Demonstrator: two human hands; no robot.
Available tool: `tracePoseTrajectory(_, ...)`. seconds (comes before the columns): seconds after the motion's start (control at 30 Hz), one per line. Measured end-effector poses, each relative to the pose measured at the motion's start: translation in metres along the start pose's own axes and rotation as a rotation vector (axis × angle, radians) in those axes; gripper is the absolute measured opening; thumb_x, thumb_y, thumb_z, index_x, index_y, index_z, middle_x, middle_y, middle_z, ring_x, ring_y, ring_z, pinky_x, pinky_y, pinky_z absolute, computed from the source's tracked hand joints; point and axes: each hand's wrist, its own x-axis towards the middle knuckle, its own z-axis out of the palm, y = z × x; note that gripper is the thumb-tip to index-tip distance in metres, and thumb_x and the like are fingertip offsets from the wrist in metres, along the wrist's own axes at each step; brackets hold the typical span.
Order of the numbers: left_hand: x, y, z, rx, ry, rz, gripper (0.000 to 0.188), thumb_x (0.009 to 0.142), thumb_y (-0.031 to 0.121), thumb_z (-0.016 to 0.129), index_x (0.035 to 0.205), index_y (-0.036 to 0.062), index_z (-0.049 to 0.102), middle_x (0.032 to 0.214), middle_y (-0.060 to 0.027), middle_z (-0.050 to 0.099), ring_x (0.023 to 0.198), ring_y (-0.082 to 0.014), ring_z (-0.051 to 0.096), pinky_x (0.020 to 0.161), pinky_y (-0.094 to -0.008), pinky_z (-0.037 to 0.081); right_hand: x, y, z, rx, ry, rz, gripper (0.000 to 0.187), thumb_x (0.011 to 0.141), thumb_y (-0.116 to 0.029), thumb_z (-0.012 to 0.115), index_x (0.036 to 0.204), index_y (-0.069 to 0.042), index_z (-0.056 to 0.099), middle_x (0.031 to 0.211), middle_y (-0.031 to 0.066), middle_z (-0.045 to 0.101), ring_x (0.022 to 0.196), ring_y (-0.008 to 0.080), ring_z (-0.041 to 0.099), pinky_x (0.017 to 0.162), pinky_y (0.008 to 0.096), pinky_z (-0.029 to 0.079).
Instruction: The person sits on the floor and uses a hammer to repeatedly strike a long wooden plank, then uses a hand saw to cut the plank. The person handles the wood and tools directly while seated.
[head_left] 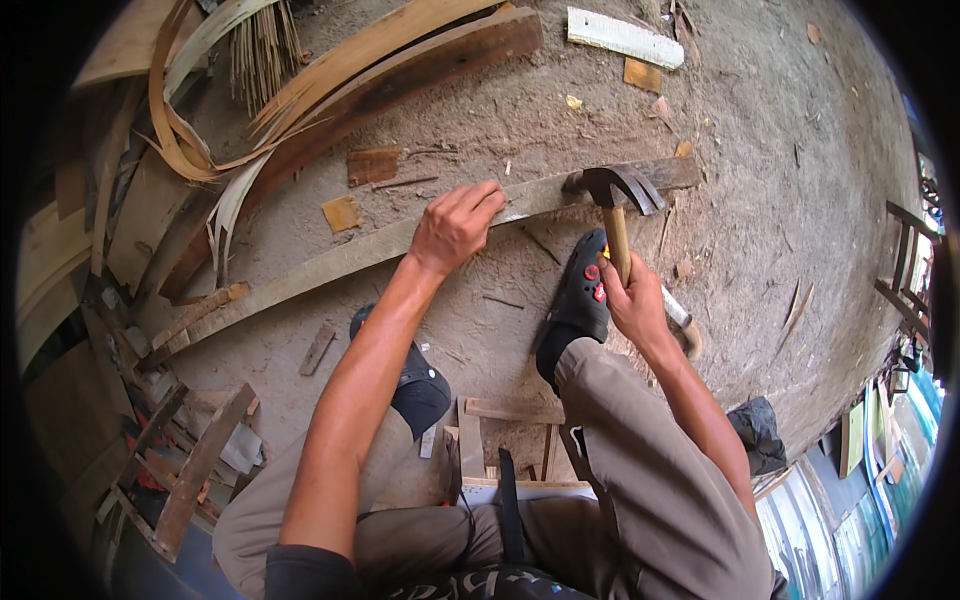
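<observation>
A long, narrow wooden plank (350, 246) lies slantwise on the ground in front of me. My left hand (458, 226) is closed over its middle, the fingers curled at the plank; its fingertips are partly hidden. In my right hand (637, 303) is a claw hammer (618, 235), gripped by its wooden handle. The dark hammer head is over the plank's right part, its claw pointing right; whether the face touches the wood I cannot tell. Beside the right hand lies a pale, tube-like thing (677, 309) with a tan end, partly covered.
My dark clogs (580, 290) are on the near side of the plank. Bent wood strips (370, 62) and a dark beam (440, 70) lie at the far left. Wood scraps (375, 166) dot the dirt floor. A black bag (758, 436) lies right of my knee.
</observation>
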Motion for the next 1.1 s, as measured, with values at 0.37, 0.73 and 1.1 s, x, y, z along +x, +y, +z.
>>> tracePoseTrajectory(0.37,-0.003,0.029,0.005,-0.049,-0.009,-0.221,0.015,0.086,0.001,0.067,0.099,0.0036,0.06,0.106,-0.01,0.064,0.098,-0.0302,0.065,0.085,-0.0429,0.051,-0.005,0.002,0.0,-0.011,-0.015,-0.009,0.024,0.101,-0.024,0.062,0.1,0.001,0.063,0.067,0.0092,0.064,0.062,0.0144,0.064,0.058,0.0348,0.049)
tracePoseTrajectory(0.73,0.0,0.059,0.015,0.013,-0.043,-0.505,0.018,0.089,0.005,0.062,0.106,0.0022,0.058,0.12,-0.0126,0.052,0.116,-0.0331,0.053,0.102,-0.0538,0.038,-0.011,0.021,0.009,0.039,0.013,-0.081,0.02,0.102,-0.019,0.062,0.106,0.0,0.06,0.069,0.008,0.062,0.062,0.0123,0.057,0.058,0.0325,0.047)
tracePoseTrajectory(1.1,0.004,0.053,-0.003,-0.122,-0.044,-0.542,0.019,0.094,0.011,0.062,0.11,0.0016,0.059,0.117,-0.019,0.058,0.111,-0.0364,0.059,0.096,-0.0467,0.046,-0.011,0.006,0.002,-0.035,-0.023,-0.047,0.023,0.1,-0.02,0.062,0.11,0.001,0.06,0.076,0.0193,0.068,0.066,0.0317,0.07,0.062,0.0418,0.051)
